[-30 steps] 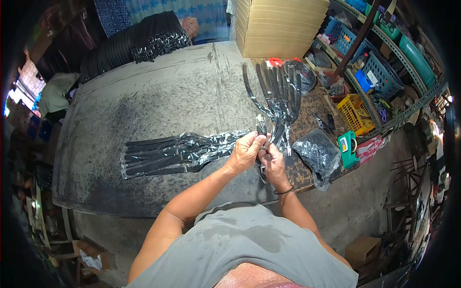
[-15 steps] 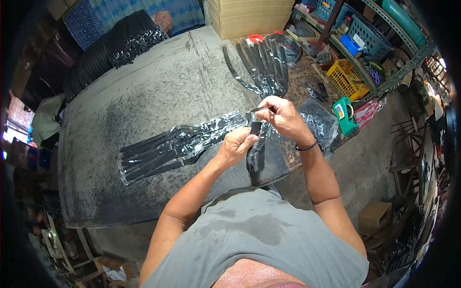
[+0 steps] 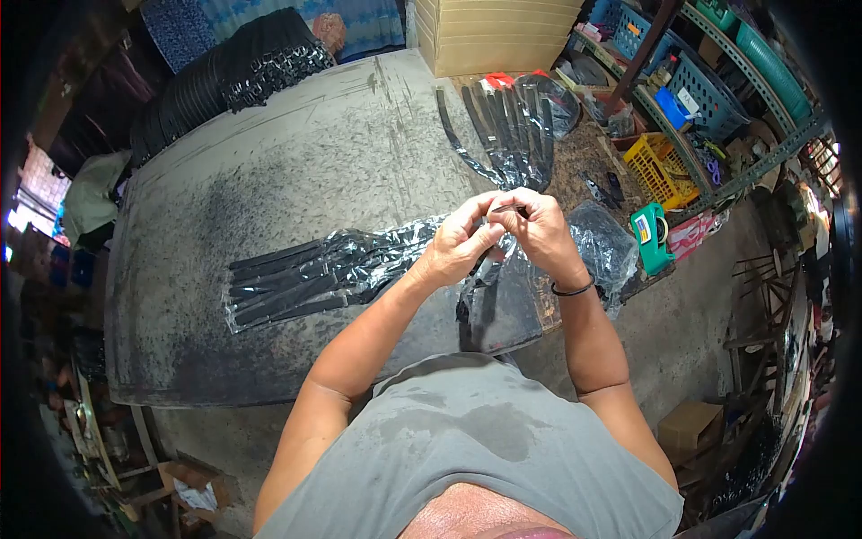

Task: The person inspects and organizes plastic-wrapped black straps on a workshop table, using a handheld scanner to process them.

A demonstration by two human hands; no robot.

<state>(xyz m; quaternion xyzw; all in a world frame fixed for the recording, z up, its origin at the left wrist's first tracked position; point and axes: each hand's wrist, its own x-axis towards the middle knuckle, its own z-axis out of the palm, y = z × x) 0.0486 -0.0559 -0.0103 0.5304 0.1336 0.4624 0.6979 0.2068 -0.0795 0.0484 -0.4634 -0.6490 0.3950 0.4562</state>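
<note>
My left hand (image 3: 460,244) and my right hand (image 3: 537,235) meet over the table's near right part, fingertips pinched together. Between them is a black strap (image 3: 512,209), mostly hidden by the fingers. Below the hands, a dark strap-like length (image 3: 476,301) hangs or lies toward the table edge. Left of my left hand, several black straps in clear plastic (image 3: 305,278) lie in a bundle. Beyond the hands, more black straps in plastic (image 3: 507,130) fan out toward the back.
A large pile of black straps (image 3: 206,90) sits at the back left of the grey table (image 3: 296,171). Cardboard (image 3: 503,36) stands behind. To the right are crumpled clear plastic (image 3: 602,247), a green tape dispenser (image 3: 653,238), a yellow basket (image 3: 660,171) and a shelf rack (image 3: 754,153).
My hands have come together, the left moving up and right to the right hand. The strap's flat black end, visible at my left fingers before, is now mostly covered. The view has shifted slightly.
</note>
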